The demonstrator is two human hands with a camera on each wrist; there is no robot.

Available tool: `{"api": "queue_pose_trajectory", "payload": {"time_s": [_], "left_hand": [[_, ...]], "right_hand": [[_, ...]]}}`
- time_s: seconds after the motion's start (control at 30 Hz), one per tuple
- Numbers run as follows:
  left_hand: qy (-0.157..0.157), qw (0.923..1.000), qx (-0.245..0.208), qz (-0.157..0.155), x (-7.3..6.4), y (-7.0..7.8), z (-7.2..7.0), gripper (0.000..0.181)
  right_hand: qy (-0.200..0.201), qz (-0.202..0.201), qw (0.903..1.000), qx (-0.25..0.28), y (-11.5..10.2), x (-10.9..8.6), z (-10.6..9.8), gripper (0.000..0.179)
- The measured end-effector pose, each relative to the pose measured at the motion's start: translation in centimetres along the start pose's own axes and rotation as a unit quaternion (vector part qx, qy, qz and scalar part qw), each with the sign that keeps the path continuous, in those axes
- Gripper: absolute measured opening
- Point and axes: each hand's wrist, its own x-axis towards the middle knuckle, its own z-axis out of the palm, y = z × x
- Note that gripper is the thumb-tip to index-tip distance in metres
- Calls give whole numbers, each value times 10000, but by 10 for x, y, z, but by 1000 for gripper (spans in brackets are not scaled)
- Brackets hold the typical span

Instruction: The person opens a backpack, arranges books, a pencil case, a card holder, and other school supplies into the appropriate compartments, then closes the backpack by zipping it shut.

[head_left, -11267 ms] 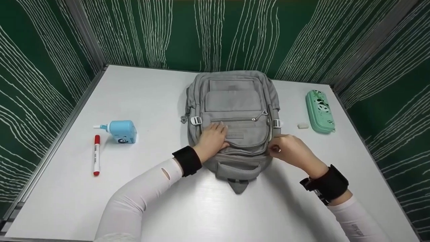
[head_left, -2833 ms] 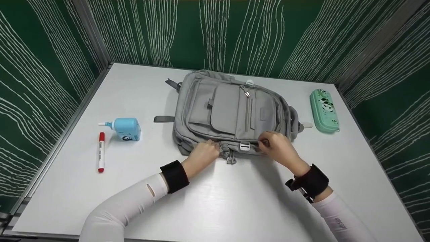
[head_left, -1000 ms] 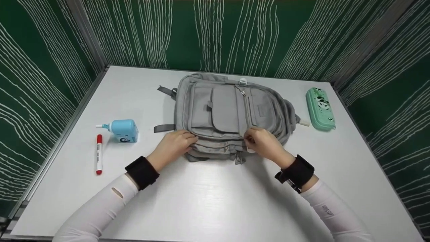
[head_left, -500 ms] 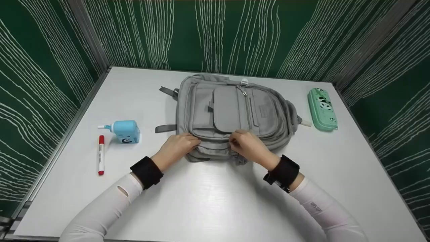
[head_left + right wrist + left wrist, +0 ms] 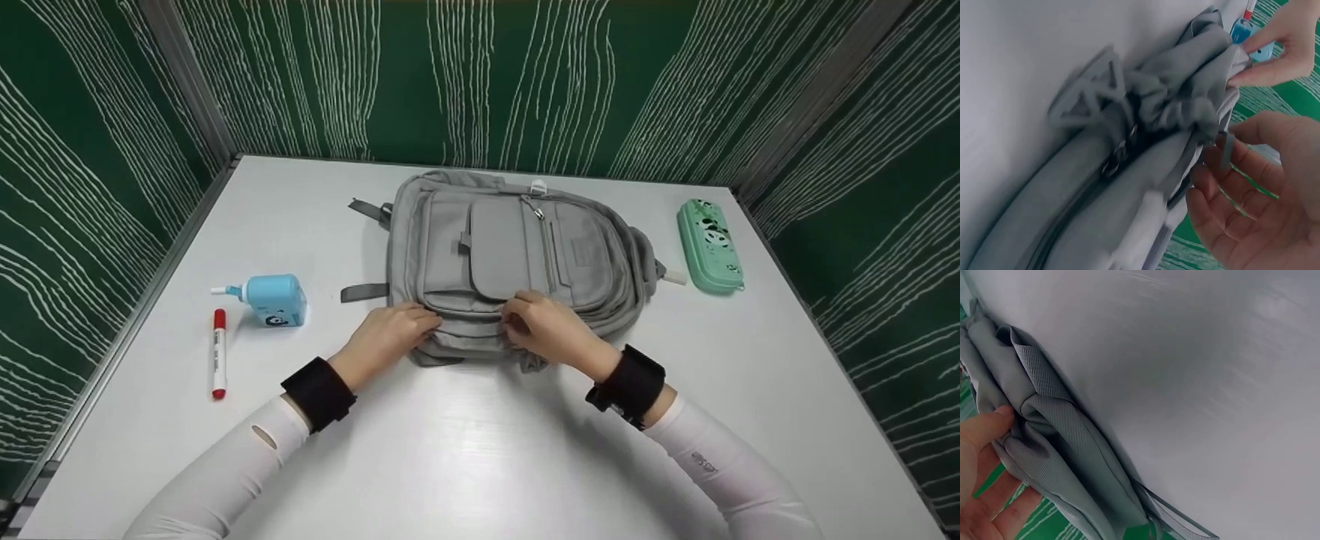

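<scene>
A grey backpack (image 5: 502,247) lies front side up on the white table, its top pointing right. At its near side my left hand (image 5: 390,334) grips the fabric by the lower corner; the left wrist view has the thumb (image 5: 994,419) pressed on the cloth with the other fingers beneath. Farther right along this edge, my right hand (image 5: 551,330) pinches a small grey zipper pull (image 5: 1227,149) between thumb and forefinger. Triangular zipper pulls (image 5: 1089,93) hang from another zip beside it. Part of the near edge is hidden behind the right hand in the head view.
At the left stand a light blue bottle (image 5: 276,300) with a panda print and, nearer, a red-capped marker (image 5: 218,352). A green panda pencil case (image 5: 711,247) lies at the right. A whitish eraser (image 5: 673,277) sits against the backpack's top loop. Green walls enclose the table.
The backpack has turned from its top facing me to its top facing right. My right hand has since slid left along the near edge; my left hand shifted to the lower corner.
</scene>
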Motion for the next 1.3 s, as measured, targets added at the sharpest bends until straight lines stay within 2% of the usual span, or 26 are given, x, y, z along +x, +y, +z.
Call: {"api": "queue_pose_trajectory", "payload": {"time_s": [0.1,0.17,0.37,0.5,0.63,0.73,0.83,1.03,1.23,1.3], "left_hand": [[-38,10000,-49,3,-2,0,-1,26],[-49,10000,-50,0,-2,-1,-1,27],[-261,9992,-277,-103,-4,0,-4,32],[-430,9982,-366,-199,-6,0,-4,40],[-363,9989,-232,-203,-5,0,-4,41],[-284,9994,-8,-173,-1,0,-4,36],[-278,9993,189,-169,5,-1,-4,29],[-334,9966,623,-433,12,-11,-6,21],[-232,9877,1348,-758,20,-28,-5,13],[-392,9819,1624,-888,25,-32,-3,10]], "right_hand": [[35,-36,10000,-12,15,-7,-8,24],[-16,40,10000,-28,29,-12,-14,40],[-638,597,9961,-84,82,-31,-31,86],[-1003,866,9909,-220,110,-42,-36,99],[-1262,1025,9863,-270,124,-49,-33,107],[-1342,1078,9849,-188,128,-52,-30,108],[-1255,1089,9860,-162,127,-55,-26,106],[-1091,1057,9882,-187,111,-59,-20,95],[-1080,795,9900,-436,82,-57,-16,88],[-1062,668,9907,-532,72,-56,-14,87]]}}
